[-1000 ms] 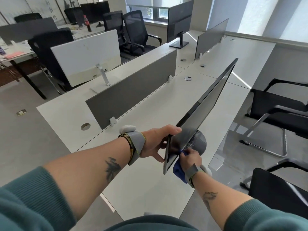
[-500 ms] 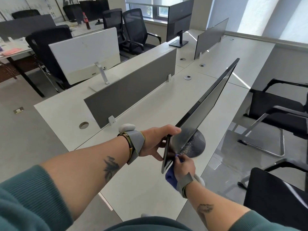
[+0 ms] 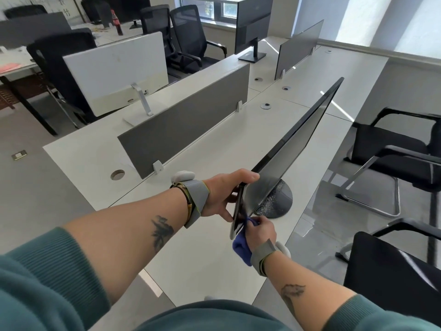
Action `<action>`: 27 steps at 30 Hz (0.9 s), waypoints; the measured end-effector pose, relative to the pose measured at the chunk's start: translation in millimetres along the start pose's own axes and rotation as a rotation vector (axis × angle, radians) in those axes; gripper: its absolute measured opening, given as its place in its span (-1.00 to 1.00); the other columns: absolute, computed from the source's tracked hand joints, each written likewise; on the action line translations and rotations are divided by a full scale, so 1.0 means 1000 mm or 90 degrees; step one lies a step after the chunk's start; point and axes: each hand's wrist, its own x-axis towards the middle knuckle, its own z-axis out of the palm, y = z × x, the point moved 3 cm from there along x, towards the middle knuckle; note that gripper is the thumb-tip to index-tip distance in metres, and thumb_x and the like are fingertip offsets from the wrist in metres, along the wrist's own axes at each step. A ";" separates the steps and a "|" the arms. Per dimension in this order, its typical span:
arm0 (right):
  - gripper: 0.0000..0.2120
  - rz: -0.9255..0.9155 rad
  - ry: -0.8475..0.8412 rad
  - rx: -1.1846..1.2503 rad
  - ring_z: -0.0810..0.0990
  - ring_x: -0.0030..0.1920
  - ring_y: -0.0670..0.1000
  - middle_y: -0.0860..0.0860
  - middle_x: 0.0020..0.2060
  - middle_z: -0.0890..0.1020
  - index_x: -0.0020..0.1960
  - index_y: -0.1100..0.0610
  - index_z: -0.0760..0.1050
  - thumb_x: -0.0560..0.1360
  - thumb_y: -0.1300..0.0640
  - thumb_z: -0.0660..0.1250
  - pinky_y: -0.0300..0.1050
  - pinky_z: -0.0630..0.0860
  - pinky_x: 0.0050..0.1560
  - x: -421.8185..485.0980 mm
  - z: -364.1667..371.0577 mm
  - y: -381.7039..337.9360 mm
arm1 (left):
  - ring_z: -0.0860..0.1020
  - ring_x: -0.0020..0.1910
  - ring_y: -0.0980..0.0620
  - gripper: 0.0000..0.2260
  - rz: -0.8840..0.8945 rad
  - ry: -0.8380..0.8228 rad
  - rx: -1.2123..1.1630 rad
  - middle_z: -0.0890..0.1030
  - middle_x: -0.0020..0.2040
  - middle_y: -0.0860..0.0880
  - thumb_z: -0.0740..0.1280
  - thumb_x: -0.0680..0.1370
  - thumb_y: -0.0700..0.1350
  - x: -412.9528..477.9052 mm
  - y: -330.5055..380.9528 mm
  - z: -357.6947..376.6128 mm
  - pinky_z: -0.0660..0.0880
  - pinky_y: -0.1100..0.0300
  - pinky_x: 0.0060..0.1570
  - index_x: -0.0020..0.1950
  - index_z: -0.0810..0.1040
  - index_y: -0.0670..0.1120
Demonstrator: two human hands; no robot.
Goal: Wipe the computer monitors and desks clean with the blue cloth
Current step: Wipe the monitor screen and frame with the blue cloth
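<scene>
Blue cloth (image 3: 241, 247), bunched in the right hand (image 3: 260, 229) at lower centre of the frame, meets the near bottom corner of the monitor (image 3: 298, 144). Pushing hard there could twist the thin panel or skid its round base (image 3: 279, 201) across the desk (image 3: 202, 259). The left hand (image 3: 222, 197) grips the near edge, steadying it.

The pale tabletop (image 3: 202, 254) runs away from its near edge as a long double row. Down its middle a grey divider panel (image 3: 186, 125) stands upright in white clips (one shows at each end), with a second divider (image 3: 298, 47) farther along. An open cable hole (image 3: 117, 174) lies near the left corner. A dark monitor (image 3: 286, 149) stands on a round speckled base (image 3: 279, 199) by the right edge. Across the panel stand a white monitor (image 3: 114, 70) and, farther off, a black monitor (image 3: 253, 22).
</scene>
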 end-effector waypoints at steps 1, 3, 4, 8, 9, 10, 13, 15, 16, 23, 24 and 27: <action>-0.95 0.013 -0.011 -0.001 0.59 -0.18 0.09 -0.01 -0.28 0.65 -0.11 0.06 0.60 0.50 0.11 0.37 -0.18 0.43 -0.11 -0.004 0.003 -0.001 | 0.54 0.09 -0.11 -0.42 0.001 0.005 0.000 0.57 0.12 -0.10 0.40 0.14 0.29 0.000 0.000 -0.001 0.52 -0.05 -0.10 0.07 0.57 0.05; -0.95 0.042 -0.064 0.012 0.64 -0.19 0.11 0.01 -0.32 0.67 -0.16 0.07 0.61 0.45 0.10 0.40 -0.05 0.57 -0.07 -0.007 0.014 0.009 | 0.54 0.08 -0.10 -0.41 -0.001 0.008 0.000 0.57 0.11 -0.08 0.40 0.14 0.30 0.001 -0.001 -0.001 0.52 -0.04 -0.12 0.08 0.58 0.06; -0.94 0.051 -0.086 0.005 0.65 -0.20 0.11 0.00 -0.34 0.67 -0.18 0.06 0.62 0.43 0.08 0.42 0.00 0.61 -0.03 -0.007 0.017 0.016 | 0.54 0.07 -0.09 -0.41 -0.002 0.008 -0.001 0.57 0.10 -0.07 0.40 0.14 0.30 0.001 -0.002 -0.001 0.52 -0.03 -0.14 0.08 0.58 0.05; -0.90 0.061 -0.085 0.027 0.58 -0.34 0.05 0.02 -0.39 0.62 -0.21 0.14 0.59 0.46 0.14 0.40 -0.26 0.56 -0.29 -0.010 0.006 0.000 | 0.54 0.05 -0.08 -0.42 0.000 0.011 -0.004 0.60 0.05 -0.05 0.39 0.13 0.31 0.000 -0.002 0.003 0.48 -0.04 -0.07 0.06 0.59 0.06; -0.89 0.076 -0.074 0.022 0.54 -0.32 0.04 0.02 -0.36 0.60 -0.19 0.16 0.58 0.49 0.16 0.38 -0.31 0.51 -0.30 -0.007 0.005 -0.007 | 0.55 0.06 -0.08 -0.41 0.000 0.015 -0.008 0.61 0.07 -0.06 0.39 0.13 0.31 0.001 -0.002 0.002 0.47 -0.09 -0.02 0.06 0.60 0.06; -0.89 0.079 -0.068 0.010 0.54 -0.26 0.04 0.00 -0.30 0.59 -0.15 0.18 0.59 0.49 0.14 0.37 -0.30 0.51 -0.21 -0.002 0.007 -0.012 | 0.56 0.08 -0.08 -0.40 0.003 0.016 -0.010 0.62 0.12 -0.09 0.39 0.13 0.31 0.001 -0.001 0.002 0.48 -0.14 0.02 0.09 0.60 0.05; -0.83 0.035 -0.118 -0.052 0.65 -0.06 0.01 -0.02 -0.17 0.67 -0.07 0.12 0.65 0.41 0.06 0.39 -0.19 0.56 0.01 0.021 0.014 -0.009 | 0.57 0.16 -0.10 -0.36 0.005 0.017 -0.030 0.61 0.24 -0.13 0.42 0.16 0.30 0.001 0.000 -0.001 0.49 -0.24 0.14 0.15 0.61 0.01; -0.85 0.023 -0.113 0.061 0.64 -0.06 0.08 0.07 -0.18 0.67 -0.13 0.17 0.63 0.40 0.13 0.34 -0.10 0.54 0.00 0.009 0.005 -0.027 | 0.57 0.23 -0.14 -0.37 0.004 0.013 -0.027 0.61 0.25 -0.15 0.42 0.18 0.30 0.001 -0.001 -0.001 0.46 -0.31 0.21 0.15 0.61 -0.01; -0.87 0.012 -0.092 0.128 0.64 -0.10 0.13 0.12 -0.24 0.65 -0.18 0.18 0.62 0.37 0.18 0.31 0.00 0.55 -0.02 -0.011 -0.005 -0.043 | 0.56 0.24 -0.16 -0.37 0.004 0.011 -0.024 0.61 0.24 -0.17 0.42 0.19 0.31 0.000 -0.002 -0.001 0.45 -0.34 0.21 0.14 0.60 -0.02; -0.69 -0.218 0.079 0.186 0.64 -0.01 0.02 0.01 -0.08 0.68 0.10 0.07 0.64 0.41 0.10 0.25 0.03 0.59 0.11 -0.051 -0.041 -0.087 | 0.55 0.23 -0.19 -0.35 0.025 0.003 -0.019 0.60 0.22 -0.17 0.38 0.33 0.30 -0.005 0.001 0.000 0.51 -0.37 0.13 0.25 0.57 -0.11; -0.67 -0.243 0.086 0.176 0.63 -0.01 0.02 0.01 -0.07 0.67 0.10 0.06 0.63 0.40 0.07 0.24 0.04 0.59 0.11 -0.057 -0.042 -0.089 | 0.56 0.22 -0.19 -0.38 0.027 0.006 -0.020 0.61 0.21 -0.17 0.36 0.35 0.29 -0.005 0.003 0.001 0.52 -0.37 0.12 0.23 0.58 -0.11; -0.70 -0.352 0.127 0.169 0.60 -0.09 -0.07 0.02 -0.12 0.62 0.06 0.11 0.64 0.42 0.09 0.24 -0.09 0.58 0.00 -0.074 -0.048 -0.098 | 0.57 0.16 -0.17 -0.51 0.038 0.012 -0.038 0.62 0.12 -0.14 0.36 0.41 0.26 -0.007 0.003 0.002 0.53 -0.37 0.11 0.14 0.61 -0.08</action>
